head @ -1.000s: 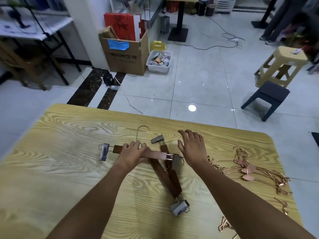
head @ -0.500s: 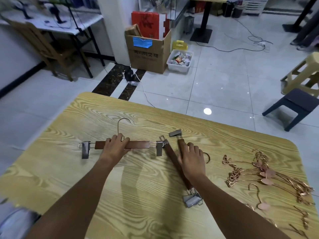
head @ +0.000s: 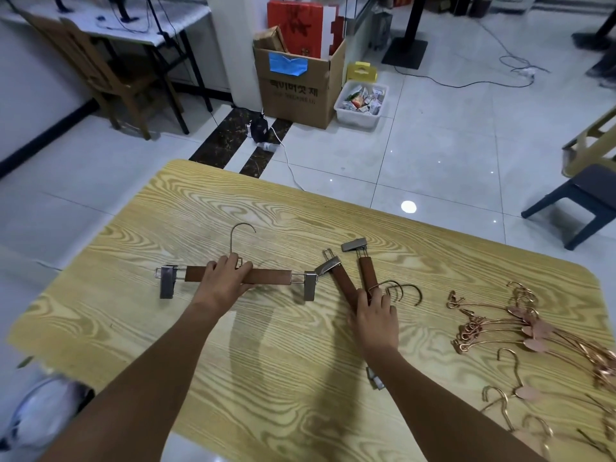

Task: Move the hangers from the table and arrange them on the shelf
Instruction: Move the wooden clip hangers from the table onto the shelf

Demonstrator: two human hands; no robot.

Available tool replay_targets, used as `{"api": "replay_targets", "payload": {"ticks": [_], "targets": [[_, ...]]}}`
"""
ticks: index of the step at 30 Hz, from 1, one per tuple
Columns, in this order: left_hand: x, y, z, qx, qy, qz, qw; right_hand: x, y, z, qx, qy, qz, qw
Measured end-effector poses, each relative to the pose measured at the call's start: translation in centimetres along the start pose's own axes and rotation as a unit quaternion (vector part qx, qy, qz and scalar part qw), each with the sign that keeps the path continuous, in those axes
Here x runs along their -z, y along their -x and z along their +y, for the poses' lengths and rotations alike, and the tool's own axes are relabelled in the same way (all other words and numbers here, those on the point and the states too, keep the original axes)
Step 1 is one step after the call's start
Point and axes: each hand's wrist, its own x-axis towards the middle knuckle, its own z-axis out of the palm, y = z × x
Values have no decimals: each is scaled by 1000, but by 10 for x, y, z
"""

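Note:
A brown wooden clip hanger [head: 270, 277] with metal end clips and a steel hook lies crosswise on the wood-grain table [head: 166, 208]. My left hand [head: 226, 284] is closed around the middle of its bar. To the right, two more wooden clip hangers [head: 353, 281] lie side by side, pointing away from me, their hooks curving off to the right. My right hand [head: 378, 316] presses on their middle, fingers wrapped over the bars. A tangle of rose-gold wire hangers [head: 533, 331] covers the table's right side.
Beyond the table is white tiled floor with a cardboard box [head: 296, 85], a white bin [head: 361, 103] of small items and cables. A dark stool [head: 580, 201] stands at right, a wooden chair [head: 100, 75] and desk at far left. No shelf is in view.
My left hand has slid one wooden hanger off the crossed pile and to the left. My right hand has come down onto the other two hangers. The view has swung left.

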Motion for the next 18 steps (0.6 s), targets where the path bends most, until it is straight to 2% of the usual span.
{"api": "replay_targets", "payload": {"ticks": [9,12,18], "targets": [[-9,0,-9,-7,-4,-8,1000,-3,0,-13,-2,-13,-35,999],[-12,0,-11,-14,-6,-7,1000,-8,-3,-13,-31,-10,-63,997],[-17,1,-19,-23,-13,-7,1000,-16,-12,-10,-27,-14,-50,998]]}}
